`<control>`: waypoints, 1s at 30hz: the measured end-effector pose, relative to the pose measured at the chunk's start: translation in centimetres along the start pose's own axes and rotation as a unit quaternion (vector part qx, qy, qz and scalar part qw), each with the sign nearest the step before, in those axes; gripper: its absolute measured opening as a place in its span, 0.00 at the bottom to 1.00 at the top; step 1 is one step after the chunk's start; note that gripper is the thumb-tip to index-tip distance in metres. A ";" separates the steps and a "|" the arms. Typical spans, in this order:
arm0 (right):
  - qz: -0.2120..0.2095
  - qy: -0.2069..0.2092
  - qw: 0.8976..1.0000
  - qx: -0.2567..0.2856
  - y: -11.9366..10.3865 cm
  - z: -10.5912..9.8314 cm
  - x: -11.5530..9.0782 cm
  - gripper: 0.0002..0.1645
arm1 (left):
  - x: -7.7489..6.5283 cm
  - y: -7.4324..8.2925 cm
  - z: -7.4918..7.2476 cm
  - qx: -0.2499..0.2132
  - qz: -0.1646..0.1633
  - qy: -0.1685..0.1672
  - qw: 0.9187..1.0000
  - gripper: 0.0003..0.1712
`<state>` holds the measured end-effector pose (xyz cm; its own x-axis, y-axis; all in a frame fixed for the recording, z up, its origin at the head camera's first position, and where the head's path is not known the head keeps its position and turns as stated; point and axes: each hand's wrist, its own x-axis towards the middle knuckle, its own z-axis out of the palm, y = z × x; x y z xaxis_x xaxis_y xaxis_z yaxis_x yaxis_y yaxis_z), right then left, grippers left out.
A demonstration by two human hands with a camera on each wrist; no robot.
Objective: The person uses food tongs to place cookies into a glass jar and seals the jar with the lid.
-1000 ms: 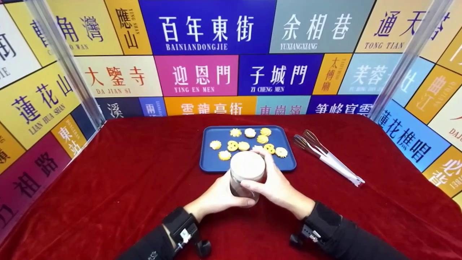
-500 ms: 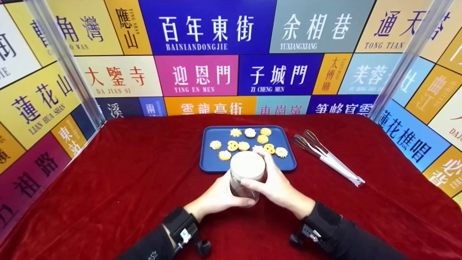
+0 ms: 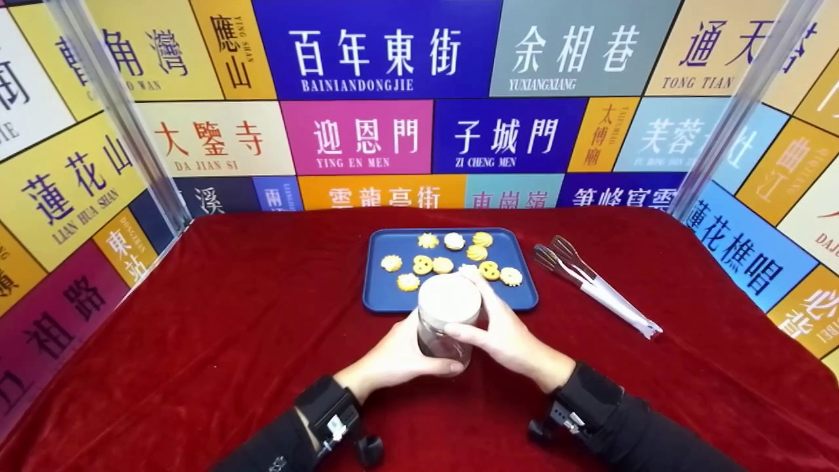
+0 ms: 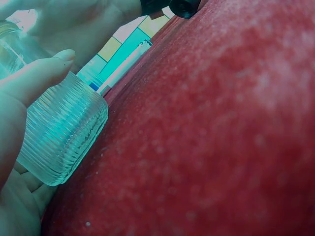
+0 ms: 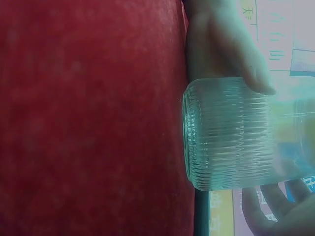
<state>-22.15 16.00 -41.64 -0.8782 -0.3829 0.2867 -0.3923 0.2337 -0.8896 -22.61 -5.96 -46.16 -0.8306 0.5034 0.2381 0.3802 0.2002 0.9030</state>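
Both left hand (image 3: 393, 357) and right hand (image 3: 510, 335) curl fingers round one jar (image 3: 446, 311) near one tray (image 3: 383, 296) of eleven visible cookies (image 3: 442, 265).

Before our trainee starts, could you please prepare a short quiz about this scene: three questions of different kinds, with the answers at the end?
1. True or false: in the head view, the tongs lie off the blue tray, to its right.

2. Choose one. What do the left hand and the right hand hold together?
a) the tray
b) the tongs
c) a clear ribbed jar

3. Fill in the blank: the ____ hand's grip is nearer to the jar's white lid.

Key: 1. True. 2. c. 3. right.
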 end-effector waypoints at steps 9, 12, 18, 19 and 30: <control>-0.035 0.017 0.999 -0.013 0.0 0.5 -0.1 0.53 | 0.0 0.0 0.0 -0.004 0.002 -0.003 1.000 0.54; -0.025 0.039 0.999 -0.025 -0.3 0.9 -0.2 0.53 | 0.0 -0.1 0.0 -0.009 0.005 -0.005 1.000 0.54; 0.010 0.072 0.996 -0.051 -0.7 1.4 -0.3 0.54 | 0.1 -0.2 0.1 -0.010 0.007 -0.006 1.000 0.55; 0.014 0.073 0.996 -0.054 -0.7 1.5 -0.3 0.54 | 0.1 -0.2 0.1 -0.011 0.007 -0.007 1.000 0.54; 0.016 0.057 0.997 -0.053 -0.7 1.1 -0.3 0.52 | 0.1 0.0 0.0 -0.001 0.007 -0.005 1.000 0.56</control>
<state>-21.28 14.93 -41.49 -0.9138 -0.2714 0.3020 -0.3845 0.3394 -0.8585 -22.68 -5.91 -46.18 -0.8212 0.5139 0.2479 0.3912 0.1908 0.9003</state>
